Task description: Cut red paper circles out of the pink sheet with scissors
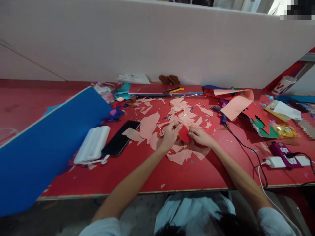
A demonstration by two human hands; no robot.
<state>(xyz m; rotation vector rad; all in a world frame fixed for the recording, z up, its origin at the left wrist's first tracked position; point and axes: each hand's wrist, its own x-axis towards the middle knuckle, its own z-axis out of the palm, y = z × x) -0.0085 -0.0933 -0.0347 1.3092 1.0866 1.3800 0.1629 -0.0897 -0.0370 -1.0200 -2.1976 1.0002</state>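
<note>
pinching red paper shape (184,134) with both hands (171,135), pink scraps (147,126) around

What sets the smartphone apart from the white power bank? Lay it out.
The smartphone is black and glossy, while the white power bank looks matte. The smartphone is a thin slab; the white power bank is visibly thicker. A white cable runs from the white power bank, but none shows on the smartphone. Both are rounded rectangles lying flat, side by side, on the red table.
</note>
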